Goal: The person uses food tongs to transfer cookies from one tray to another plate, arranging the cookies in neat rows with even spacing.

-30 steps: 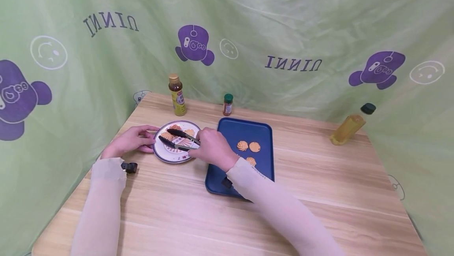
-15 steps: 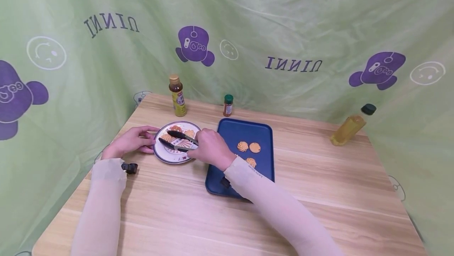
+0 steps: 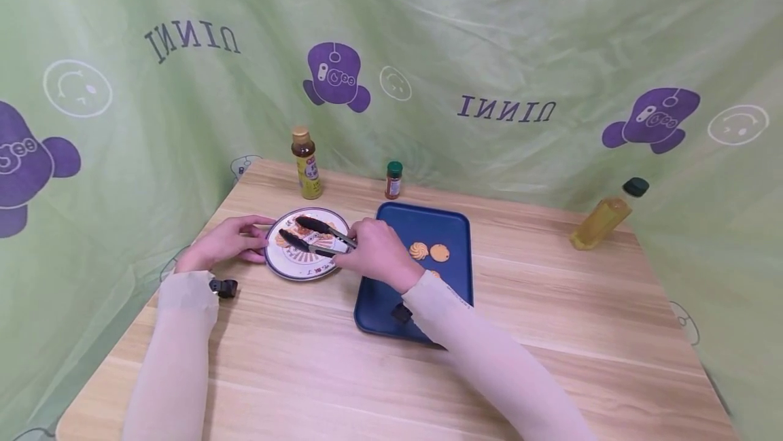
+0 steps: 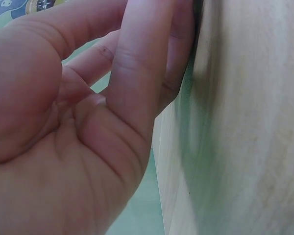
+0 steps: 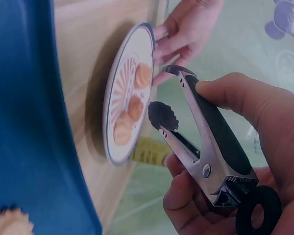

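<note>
On the wooden bench (image 3: 342,373), seen from the head camera, the left hand (image 3: 228,242) lay against the near-left rim of the plate (image 3: 287,271), fingers straight and touching its edge, likely to keep it from sliding. The right hand (image 3: 376,254) had its grip curled round the handles of the tongs (image 3: 315,237), whose two arms stood apart and empty above the cookies on the plate (image 3: 302,230). Just beside the plate sat the blue tray (image 3: 397,223), with more cookies (image 3: 428,251) lying on it, close enough for a short carry. A sauce bottle (image 3: 305,163) and a spice jar (image 3: 393,179) stood behind; an oil bottle (image 3: 607,215) stood well apart to the right.

From the left wrist, the left hand's fingers (image 4: 142,73) lay together and relaxed against the bench; the plate was out of sight.

From the right wrist, the thumb and fingers squeezed the tongs (image 5: 206,142) only partly; their scalloped tips gaped, holding nothing, just over the three cookies (image 5: 132,110) on the plate (image 5: 117,78).
</note>
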The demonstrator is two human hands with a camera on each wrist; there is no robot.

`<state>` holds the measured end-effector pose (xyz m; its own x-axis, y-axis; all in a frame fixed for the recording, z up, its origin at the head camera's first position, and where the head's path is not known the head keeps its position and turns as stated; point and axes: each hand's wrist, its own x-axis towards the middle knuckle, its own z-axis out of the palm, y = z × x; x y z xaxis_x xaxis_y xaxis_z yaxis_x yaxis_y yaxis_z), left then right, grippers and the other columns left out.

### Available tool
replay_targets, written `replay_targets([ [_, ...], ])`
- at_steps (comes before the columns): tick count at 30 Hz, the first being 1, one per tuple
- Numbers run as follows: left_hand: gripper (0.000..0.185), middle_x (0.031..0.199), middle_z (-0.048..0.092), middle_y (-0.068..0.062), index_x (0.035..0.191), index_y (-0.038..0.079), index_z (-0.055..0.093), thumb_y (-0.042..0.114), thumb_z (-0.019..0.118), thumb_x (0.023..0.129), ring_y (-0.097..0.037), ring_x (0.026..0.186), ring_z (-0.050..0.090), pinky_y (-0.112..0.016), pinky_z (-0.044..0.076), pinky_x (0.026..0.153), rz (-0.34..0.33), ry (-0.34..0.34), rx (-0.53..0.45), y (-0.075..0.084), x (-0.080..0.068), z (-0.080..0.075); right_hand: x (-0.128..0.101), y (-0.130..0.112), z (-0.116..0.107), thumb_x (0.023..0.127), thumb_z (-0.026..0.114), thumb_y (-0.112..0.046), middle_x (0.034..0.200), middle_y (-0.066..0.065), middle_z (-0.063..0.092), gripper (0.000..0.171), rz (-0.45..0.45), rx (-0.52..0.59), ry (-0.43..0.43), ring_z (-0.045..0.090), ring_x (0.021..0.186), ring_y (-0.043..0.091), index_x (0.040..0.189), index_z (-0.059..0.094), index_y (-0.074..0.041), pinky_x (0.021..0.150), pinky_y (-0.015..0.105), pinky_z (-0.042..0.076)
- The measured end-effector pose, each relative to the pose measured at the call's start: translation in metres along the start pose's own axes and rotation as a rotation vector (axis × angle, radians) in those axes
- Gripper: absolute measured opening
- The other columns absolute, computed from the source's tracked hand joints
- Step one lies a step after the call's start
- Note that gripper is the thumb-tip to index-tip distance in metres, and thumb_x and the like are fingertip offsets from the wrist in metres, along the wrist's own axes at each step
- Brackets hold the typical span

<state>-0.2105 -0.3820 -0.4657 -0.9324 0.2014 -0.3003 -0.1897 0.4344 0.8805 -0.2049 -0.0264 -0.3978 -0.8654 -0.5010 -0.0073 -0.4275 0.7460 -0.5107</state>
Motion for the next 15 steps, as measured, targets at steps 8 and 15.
replay_targets([
  [8,0.065,0.133,0.054,-0.024,0.171,-0.006,0.035,-0.001,0.062,0.112,-0.014,0.092,0.078,-0.032,0.075,0.088,-0.018,0.007,0.023,-0.004,0.003,-0.001,-0.018,0.031,-0.014,0.093,0.092,-0.038,0.11,0.007,0.073,0.044,0.049,0.059,0.026,0.066,0.093,0.023,0.119,0.081,-0.005,0.075,0.035,0.06],
  [15,0.064,0.133,0.054,-0.023,0.171,-0.005,0.036,0.0,0.061,0.113,-0.014,0.093,0.077,-0.032,0.075,0.088,-0.035,0.009,0.043,-0.003,0.005,-0.002,-0.045,0.053,-0.034,0.093,0.091,-0.035,0.114,0.007,0.074,0.045,0.093,0.086,0.059,0.068,0.093,0.022,0.124,0.08,-0.004,0.08,0.037,0.065],
])
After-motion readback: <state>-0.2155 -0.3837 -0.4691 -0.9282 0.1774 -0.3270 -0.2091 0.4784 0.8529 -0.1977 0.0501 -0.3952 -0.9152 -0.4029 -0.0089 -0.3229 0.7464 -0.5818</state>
